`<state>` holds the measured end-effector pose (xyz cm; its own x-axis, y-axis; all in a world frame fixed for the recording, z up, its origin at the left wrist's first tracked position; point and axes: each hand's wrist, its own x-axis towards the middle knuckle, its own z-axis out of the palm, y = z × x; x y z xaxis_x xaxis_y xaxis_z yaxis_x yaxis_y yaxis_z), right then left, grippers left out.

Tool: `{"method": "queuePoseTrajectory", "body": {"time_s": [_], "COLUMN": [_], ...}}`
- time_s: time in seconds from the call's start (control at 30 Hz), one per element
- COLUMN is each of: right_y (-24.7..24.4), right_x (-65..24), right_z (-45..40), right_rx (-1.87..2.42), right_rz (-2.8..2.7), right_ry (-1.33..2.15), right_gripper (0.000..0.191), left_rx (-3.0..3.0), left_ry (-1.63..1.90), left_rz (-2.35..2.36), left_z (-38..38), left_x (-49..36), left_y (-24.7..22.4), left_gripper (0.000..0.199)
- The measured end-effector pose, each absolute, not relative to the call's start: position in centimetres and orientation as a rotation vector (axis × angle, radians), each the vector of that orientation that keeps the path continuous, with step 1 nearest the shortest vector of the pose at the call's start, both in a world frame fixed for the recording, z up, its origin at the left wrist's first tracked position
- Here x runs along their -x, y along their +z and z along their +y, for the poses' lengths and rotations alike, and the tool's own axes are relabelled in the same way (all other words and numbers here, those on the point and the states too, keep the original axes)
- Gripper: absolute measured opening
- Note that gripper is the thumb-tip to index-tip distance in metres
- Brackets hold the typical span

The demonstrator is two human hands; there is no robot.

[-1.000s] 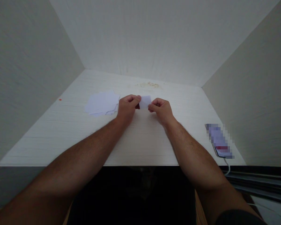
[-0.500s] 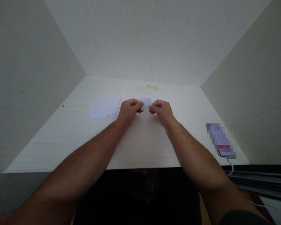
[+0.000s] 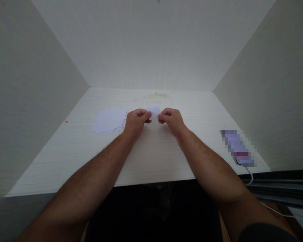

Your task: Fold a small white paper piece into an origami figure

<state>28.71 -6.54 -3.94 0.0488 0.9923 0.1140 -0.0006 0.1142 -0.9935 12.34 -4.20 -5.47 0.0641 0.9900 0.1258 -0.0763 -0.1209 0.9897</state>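
A small white piece of paper [image 3: 154,111] is held up between my two hands, over the middle of the white table. My left hand [image 3: 137,119] pinches its left side, thumb on the near face. At its right edge, my right hand [image 3: 170,118] grips it between thumb and curled fingers. The paper looks flat, and whether it is folded I cannot tell. Left of my left hand lies a loose pile of white paper sheets [image 3: 108,120] with uneven, overlapping edges.
A blurred-out phone [image 3: 238,148] with a white cable [image 3: 249,174] lies near the table's right edge. Pale walls enclose the left, back and right sides. A brownish stain [image 3: 160,95] marks the table's back, and a small orange spot [image 3: 66,121] its left.
My head view has tilted and shifted slightly. Both hands keep hold of the paper, with almost no change in their grip. The pile stays in place.
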Motion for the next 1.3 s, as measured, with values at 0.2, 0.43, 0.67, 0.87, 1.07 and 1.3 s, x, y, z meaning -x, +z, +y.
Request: {"method": "queuePoseTrajectory", "body": {"time_s": [0.2,0.43,0.67,0.87,1.07,1.3], "right_y": [-3.6,-3.7,-3.6,-4.0,-5.0,-5.4], "right_x": [-28.8,-29.1,-29.0,-28.9,-28.9,-28.9], "right_z": [-6.6,-6.4,-6.4,-6.3,-6.2,-6.0], "right_rx": [1.132,1.114,1.125,1.119,1.097,1.167], "right_rz": [-1.158,-1.098,-1.122,-1.179,-1.33,-1.358], "right_ry": [1.109,1.134,1.117,1.079,0.873,0.796], "right_gripper": [0.016,0.016,0.017,0.019,0.012,0.021], "left_rx": [-1.269,-1.376,-1.391,-1.246,-0.935,-1.031], "left_ry": [1.252,1.163,1.147,1.146,1.049,1.146], "left_rz": [0.997,0.994,1.018,0.983,0.845,0.886], "left_z": [-4.2,-4.8,-4.8,-5.0,-4.9,-4.8], "left_x": [-12.4,-12.3,-12.2,-12.5,-12.5,-12.4], "left_y": [-5.3,-4.8,-4.5,-4.5,-4.1,-4.6], "left_gripper": [0.026,0.021,0.015,0.016,0.035,0.023]}}
